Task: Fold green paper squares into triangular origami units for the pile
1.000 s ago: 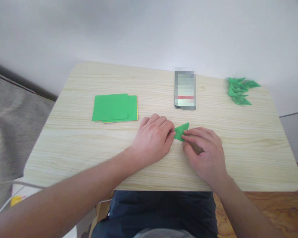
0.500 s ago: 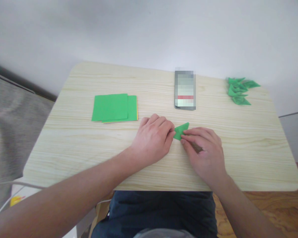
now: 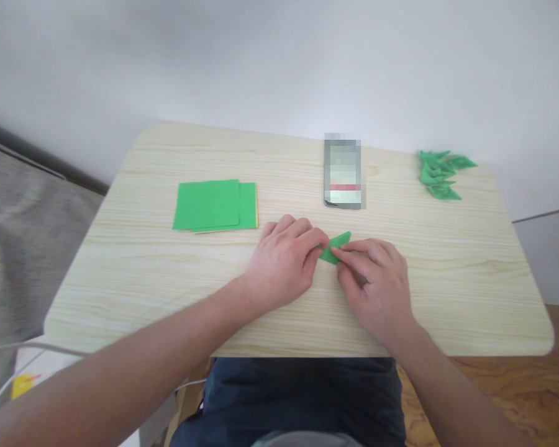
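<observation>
Between my two hands, near the front middle of the table, is a small folded piece of green paper [image 3: 340, 241]. My left hand [image 3: 285, 261] pinches its left end, the thumb and forefinger hiding that corner. From the right, my right hand [image 3: 377, 282] grips the near edge, with fingertips lying on the paper and the thumb below. One pointed corner sticks up and away from me. A stack of green paper sheets [image 3: 207, 205] lies left of my hands, with a yellow edge showing underneath.
A phone [image 3: 343, 174], its screen blurred, lies beyond my hands. Several folded green paper pieces [image 3: 440, 176] are clustered at the table's far right. The wooden table [image 3: 135, 261] meets a white wall behind. Grey fabric [image 3: 23, 248] is at the left.
My right fingertips have shifted left over the folded paper, closer to my left hand. The view has turned slightly, so the other things appear a little displaced.
</observation>
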Tool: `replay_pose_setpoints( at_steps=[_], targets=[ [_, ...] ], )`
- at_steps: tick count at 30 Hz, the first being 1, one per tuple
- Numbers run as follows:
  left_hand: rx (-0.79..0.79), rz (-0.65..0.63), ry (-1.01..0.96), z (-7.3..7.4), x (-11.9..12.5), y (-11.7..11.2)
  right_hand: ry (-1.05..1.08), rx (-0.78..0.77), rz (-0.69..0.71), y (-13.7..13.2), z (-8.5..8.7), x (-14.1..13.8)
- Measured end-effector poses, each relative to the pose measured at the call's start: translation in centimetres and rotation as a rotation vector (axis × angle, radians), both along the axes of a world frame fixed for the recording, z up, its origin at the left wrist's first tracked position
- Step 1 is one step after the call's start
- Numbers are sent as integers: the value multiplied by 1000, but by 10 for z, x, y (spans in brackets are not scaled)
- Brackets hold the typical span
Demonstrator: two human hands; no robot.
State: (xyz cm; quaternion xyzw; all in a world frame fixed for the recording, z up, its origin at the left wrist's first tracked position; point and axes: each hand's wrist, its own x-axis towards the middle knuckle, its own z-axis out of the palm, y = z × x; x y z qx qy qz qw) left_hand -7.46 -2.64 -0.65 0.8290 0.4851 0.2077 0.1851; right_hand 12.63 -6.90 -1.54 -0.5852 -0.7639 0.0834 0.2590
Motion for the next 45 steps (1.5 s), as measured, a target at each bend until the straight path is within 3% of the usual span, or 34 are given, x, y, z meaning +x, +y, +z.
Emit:
replay_pose_setpoints(
  at_steps=[17,27,38,45],
  targets=[
    [27,-39,-52,-5,-7,3,-63,-44,18,1,3,1],
    [51,-56,-81,-6,-9,3,13,-193,130,25,8,22],
    [76,-46,-73,-5,-7,2,-56,-113,46,25,13,23],
    [96,-10,-23,0,-3,0,-31,-192,66,35,21,20]
  ],
)
